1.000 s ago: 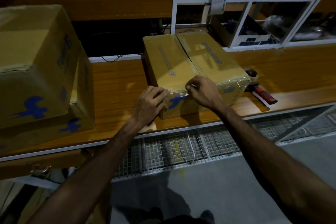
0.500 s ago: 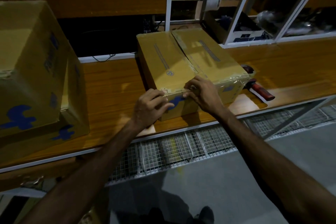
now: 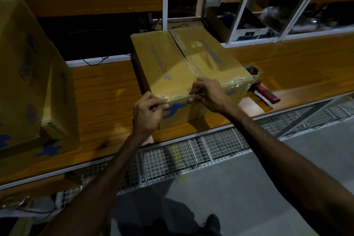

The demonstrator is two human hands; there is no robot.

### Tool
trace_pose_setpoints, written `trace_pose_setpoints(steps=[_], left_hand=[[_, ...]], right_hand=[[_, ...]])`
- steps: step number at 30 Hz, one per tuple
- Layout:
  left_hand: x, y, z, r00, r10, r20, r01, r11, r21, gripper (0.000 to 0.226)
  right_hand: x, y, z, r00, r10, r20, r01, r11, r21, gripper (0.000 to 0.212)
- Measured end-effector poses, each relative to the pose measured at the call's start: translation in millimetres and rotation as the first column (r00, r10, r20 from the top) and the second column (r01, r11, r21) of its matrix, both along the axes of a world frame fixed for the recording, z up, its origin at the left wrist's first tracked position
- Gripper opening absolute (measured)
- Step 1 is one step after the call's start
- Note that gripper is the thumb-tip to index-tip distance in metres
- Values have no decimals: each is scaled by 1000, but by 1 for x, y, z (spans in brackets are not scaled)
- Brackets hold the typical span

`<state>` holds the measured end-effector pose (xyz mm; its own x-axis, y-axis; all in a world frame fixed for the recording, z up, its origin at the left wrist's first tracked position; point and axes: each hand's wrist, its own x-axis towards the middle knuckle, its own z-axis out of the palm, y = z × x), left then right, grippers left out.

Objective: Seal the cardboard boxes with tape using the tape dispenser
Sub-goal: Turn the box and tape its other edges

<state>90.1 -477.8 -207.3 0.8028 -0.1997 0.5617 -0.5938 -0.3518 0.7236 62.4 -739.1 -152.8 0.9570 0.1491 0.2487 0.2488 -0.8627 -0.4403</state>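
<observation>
Pinching at the near top edge of the cardboard box (image 3: 178, 67), both hands work a strip of clear tape (image 3: 176, 98) that runs along that edge. The left hand (image 3: 148, 112) has its fingers curled, thumb and forefinger nipping the tape at the box's near left corner; the right hand (image 3: 207, 95) nips the same strip close to the centre seam. The box sits on a wooden bench (image 3: 107, 90) (its top flaps closed, the seam between them slightly skewed). Just beyond the box's right side lies the tape dispenser (image 3: 262, 90), red handle pointing right. Two stacked boxes (image 3: 28, 74) stand well apart at the left. Behind, white-framed shelves (image 3: 249, 2) hold dim, unclear items.
</observation>
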Motion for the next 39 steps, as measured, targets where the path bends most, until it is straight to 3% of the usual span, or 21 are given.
trace_pose_setpoints(steps=[11,18,22,27,32,34,36,38,39], left_hand=[[-6,-2,10,999,6,-47,-6,1000,0,20],[-10,-6,14,995,54,-79,-50,998,48,27],[-16,-9,17,990,82,-116,-78,996,40,47],[-26,-18,18,970,187,-154,-182,982,45,53],[-36,-26,20,965,238,-109,-235,971,40,55],[-41,-28,20,957,279,-80,-272,958,89,50],[-45,-29,20,949,314,-9,-305,929,209,35],[-54,-37,24,916,386,105,-391,808,441,27],[-59,-45,28,894,418,162,-434,716,547,31]], right_hand=[[-12,-145,18,980,-190,-56,193,980,53,32],[-15,-199,8,966,-237,-104,258,910,324,33],[-14,-208,-2,968,-234,-87,249,901,355,35],[-15,-209,-7,987,-157,-41,163,950,266,39],[-10,-219,-18,987,-129,-92,146,966,212,33],[-11,-216,-17,993,-61,-105,84,970,226,23],[-12,-212,-14,988,-123,-89,138,974,180,6],[-13,-213,-9,974,-204,-100,216,967,132,8],[-13,-217,-8,981,-167,-103,173,984,48,8]])
